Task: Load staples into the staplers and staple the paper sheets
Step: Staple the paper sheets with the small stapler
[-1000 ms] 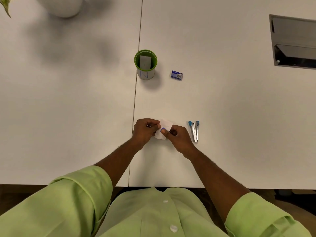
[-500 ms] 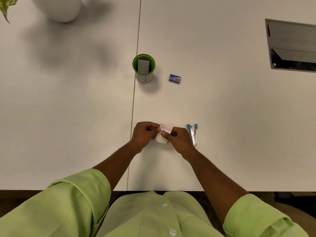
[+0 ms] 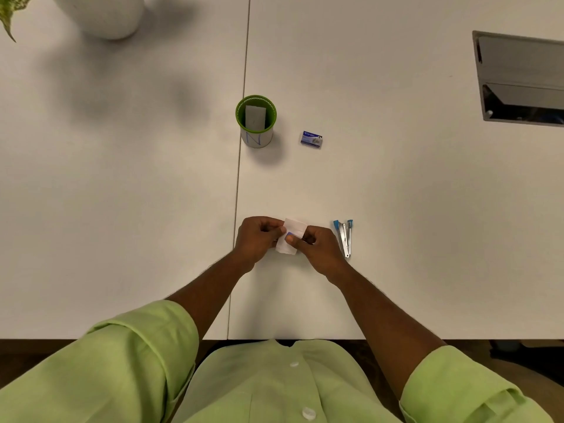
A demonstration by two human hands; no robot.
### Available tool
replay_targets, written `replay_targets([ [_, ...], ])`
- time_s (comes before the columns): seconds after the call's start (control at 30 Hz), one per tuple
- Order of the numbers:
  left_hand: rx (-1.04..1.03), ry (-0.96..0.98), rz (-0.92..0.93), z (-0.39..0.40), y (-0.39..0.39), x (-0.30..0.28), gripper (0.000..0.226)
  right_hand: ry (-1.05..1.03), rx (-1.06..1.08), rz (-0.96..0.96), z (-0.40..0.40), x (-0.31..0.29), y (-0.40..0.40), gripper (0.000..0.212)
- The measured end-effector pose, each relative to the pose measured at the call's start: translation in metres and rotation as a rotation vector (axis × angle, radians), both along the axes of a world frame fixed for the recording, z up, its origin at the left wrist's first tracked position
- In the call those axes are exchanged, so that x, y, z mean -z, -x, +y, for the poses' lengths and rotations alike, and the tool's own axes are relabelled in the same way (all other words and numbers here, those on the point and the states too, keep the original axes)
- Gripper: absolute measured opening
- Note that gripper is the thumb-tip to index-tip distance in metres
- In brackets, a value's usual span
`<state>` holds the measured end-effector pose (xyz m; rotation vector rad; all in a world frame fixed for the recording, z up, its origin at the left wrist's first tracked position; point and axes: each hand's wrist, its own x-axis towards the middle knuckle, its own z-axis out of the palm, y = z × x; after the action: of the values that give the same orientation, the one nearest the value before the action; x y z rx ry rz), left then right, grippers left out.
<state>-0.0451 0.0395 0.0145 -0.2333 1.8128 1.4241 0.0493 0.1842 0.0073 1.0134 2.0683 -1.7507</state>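
Near table [image 3: 396, 209] edge, at centre: small white paper sheets [image 3: 293, 227] pinched by both hands, left hand [image 3: 258, 239] w/ fingers curled on left edge, right hand [image 3: 317, 248] w/ thumb pressed on top, a bit of blue visible under thumb, not clear what. Just right of right hand: opened blue-tipped stapler [image 3: 345, 238], flat on table, untouched. Further back: staple box [image 3: 311, 139], then left of it green-rimmed cup [image 3: 256, 122] w/ grey block inside, white pot [image 3: 103, 13] at far left, recessed metal hatch [image 3: 522, 77] at far right.

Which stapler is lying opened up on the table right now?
The blue-tipped stapler beside the right hand, splayed in a V. The other is nearly hidden behind the paper both hands hold.
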Motion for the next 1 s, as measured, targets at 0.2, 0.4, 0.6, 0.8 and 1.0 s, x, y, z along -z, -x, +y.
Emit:
replay_targets([
  [0.2, -0.084, 0.070, -0.008, -0.002, 0.003, 0.004, 0.014, -0.042, -0.033, 0.017, -0.004, 0.006, -0.002, 0.030],
  [0.4, -0.123, 0.069, -0.062, -0.004, 0.006, 0.004, 0.018, -0.223, 0.062, 0.024, -0.004, 0.014, -0.013, 0.021],
  [0.6, -0.107, 0.039, -0.088, -0.007, 0.006, 0.001, 0.023, -0.632, -0.147, -0.086, 0.002, 0.019, -0.019, 0.036],
  [0.8, -0.101, 0.032, -0.087, -0.010, 0.003, 0.003, 0.021, -0.859, -0.157, -0.115, 0.001, 0.015, -0.021, 0.040],
  [1.0, -0.087, 0.019, -0.088, -0.010, 0.002, 0.001, 0.018, -0.881, -0.200, -0.127, 0.003, 0.015, -0.022, 0.043],
])
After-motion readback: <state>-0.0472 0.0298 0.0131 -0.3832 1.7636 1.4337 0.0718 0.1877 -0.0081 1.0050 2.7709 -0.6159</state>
